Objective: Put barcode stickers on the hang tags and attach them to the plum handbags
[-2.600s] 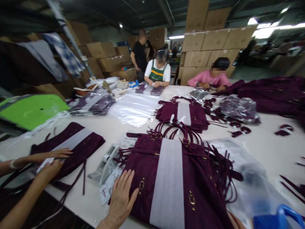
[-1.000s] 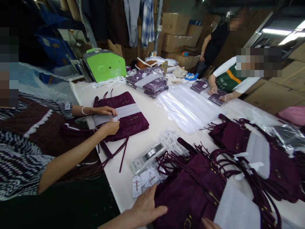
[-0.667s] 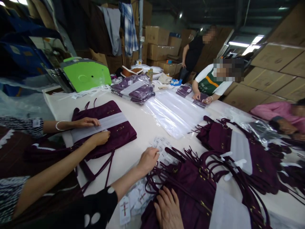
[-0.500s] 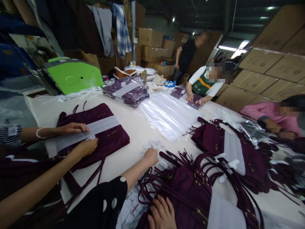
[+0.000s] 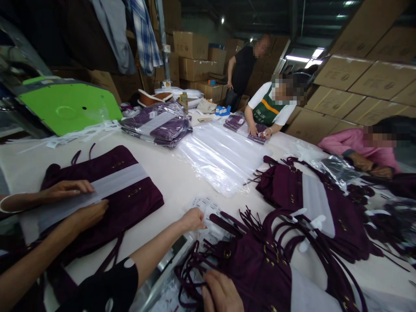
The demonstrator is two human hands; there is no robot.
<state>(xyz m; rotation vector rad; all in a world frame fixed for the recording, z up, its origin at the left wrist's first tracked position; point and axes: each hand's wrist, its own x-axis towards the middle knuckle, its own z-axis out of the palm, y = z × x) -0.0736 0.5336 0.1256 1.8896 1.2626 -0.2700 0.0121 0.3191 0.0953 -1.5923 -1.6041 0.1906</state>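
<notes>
My left hand [image 5: 195, 219], reaching out from a black sleeve with white dots, is closed just over a spread of small printed labels [image 5: 208, 207]. Whether a label is between its fingertips cannot be made out. Low in the view, my right hand [image 5: 223, 292] has its fingers bent against the near dark purple handbag [image 5: 253, 260], among its thin straps. A pale wrap [image 5: 308, 290] goes around this handbag, and its looped handles lie to the right. Another wrapped purple handbag [image 5: 286, 186] lies behind it.
At left, a co-worker's hands [image 5: 74, 203] rest on a wrapped purple bag [image 5: 130, 173]. Clear plastic sleeves [image 5: 221, 156] lie mid-table, near bagged goods [image 5: 159, 123]. A green machine [image 5: 68, 104] stands back left. Two people sit across and right; another stands behind.
My left hand has drawn a little left and down, off the middle of the labels. My right hand's fingers, spread on the handbag before, are now closer together and bent. The view has shifted.
</notes>
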